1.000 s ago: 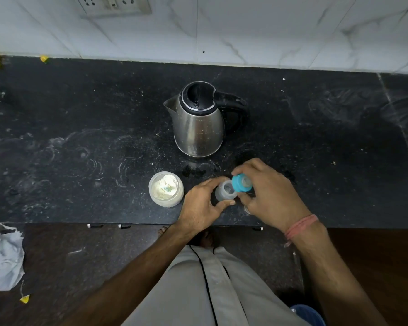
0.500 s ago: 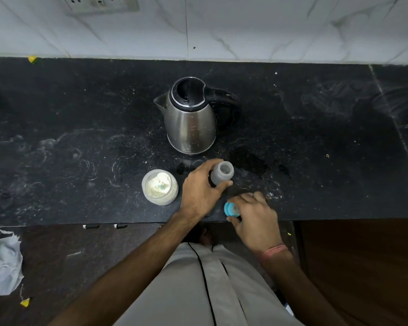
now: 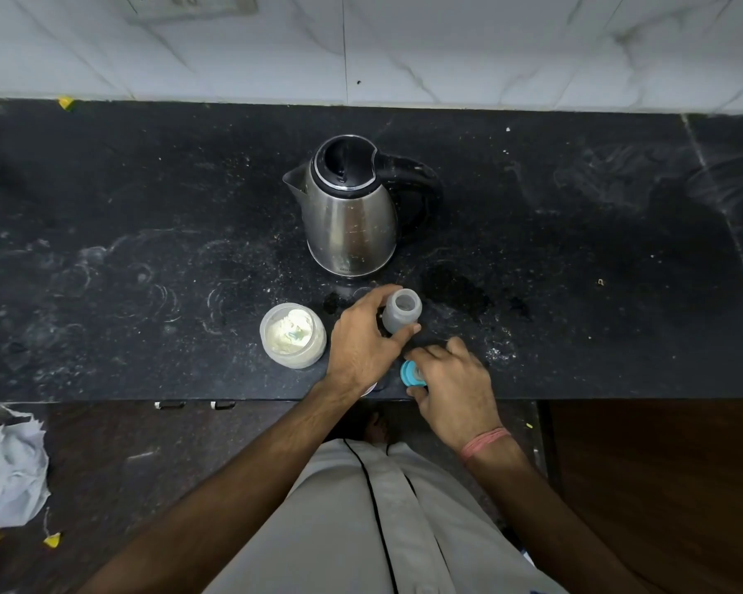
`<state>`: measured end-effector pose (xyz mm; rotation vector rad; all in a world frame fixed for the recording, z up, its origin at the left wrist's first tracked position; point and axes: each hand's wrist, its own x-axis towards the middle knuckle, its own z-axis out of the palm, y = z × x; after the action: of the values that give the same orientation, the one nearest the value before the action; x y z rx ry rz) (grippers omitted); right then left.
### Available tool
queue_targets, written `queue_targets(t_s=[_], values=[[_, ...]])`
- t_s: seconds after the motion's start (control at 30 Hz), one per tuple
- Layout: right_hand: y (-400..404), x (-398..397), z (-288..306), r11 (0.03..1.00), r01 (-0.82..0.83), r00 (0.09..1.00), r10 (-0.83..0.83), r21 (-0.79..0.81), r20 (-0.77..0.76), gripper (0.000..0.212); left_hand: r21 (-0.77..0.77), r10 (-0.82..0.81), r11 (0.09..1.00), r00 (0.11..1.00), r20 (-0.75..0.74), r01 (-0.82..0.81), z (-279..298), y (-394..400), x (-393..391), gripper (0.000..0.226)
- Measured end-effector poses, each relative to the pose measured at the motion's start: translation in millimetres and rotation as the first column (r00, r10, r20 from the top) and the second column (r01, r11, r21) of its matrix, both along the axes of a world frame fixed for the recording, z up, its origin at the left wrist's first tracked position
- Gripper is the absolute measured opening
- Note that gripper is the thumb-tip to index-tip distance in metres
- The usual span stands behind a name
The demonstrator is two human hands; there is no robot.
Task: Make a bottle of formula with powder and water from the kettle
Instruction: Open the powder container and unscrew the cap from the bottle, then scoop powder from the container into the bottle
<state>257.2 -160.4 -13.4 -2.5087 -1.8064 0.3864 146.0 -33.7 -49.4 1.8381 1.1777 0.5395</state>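
A small translucent grey bottle [image 3: 400,311] stands upright and uncapped on the black counter [image 3: 146,272], with my left hand [image 3: 366,342] wrapped around its side. Just below it, my right hand [image 3: 451,385] holds the blue bottle cap [image 3: 411,373] down near the counter's front edge. A steel kettle [image 3: 350,212] with a black lid and handle stands behind the bottle, spout pointing left. An open round tub of white powder [image 3: 292,335] sits left of my left hand, a scoop partly buried in it.
A white marble wall with a socket plate [image 3: 189,2] backs the counter. Spilled powder and dried rings mark the counter top. Crumpled white paper [image 3: 9,469] lies on the floor at lower left. A wooden cabinet front [image 3: 661,486] is at lower right.
One second ago both hands held bottle and cap together. The cap came off; my right hand lowered it to the counter edge while my left hand set the bottle farther back.
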Motion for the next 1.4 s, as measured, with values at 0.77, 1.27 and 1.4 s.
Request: queue_targets(t_s=[0.77,1.27,1.4], values=[[3,7,15,0.929,0.116,0.987,-0.069,0.350,-0.144,0.021,0.047,-0.044,0.998,0.992,0.118,0.039,20,-32,-35,0.075],[49,-30,34,0.888,-0.003,0.942,0.157,0.460,-0.297,0.014,0.216,0.303,0.937,0.946,-0.116,-0.274,43,3,-126,0.095],[66,-44,40,0.906,-0.015,0.909,0.189,0.423,-0.373,0.011,0.148,0.264,0.958,0.957,-0.124,-0.245,35,9,-131,0.088]])
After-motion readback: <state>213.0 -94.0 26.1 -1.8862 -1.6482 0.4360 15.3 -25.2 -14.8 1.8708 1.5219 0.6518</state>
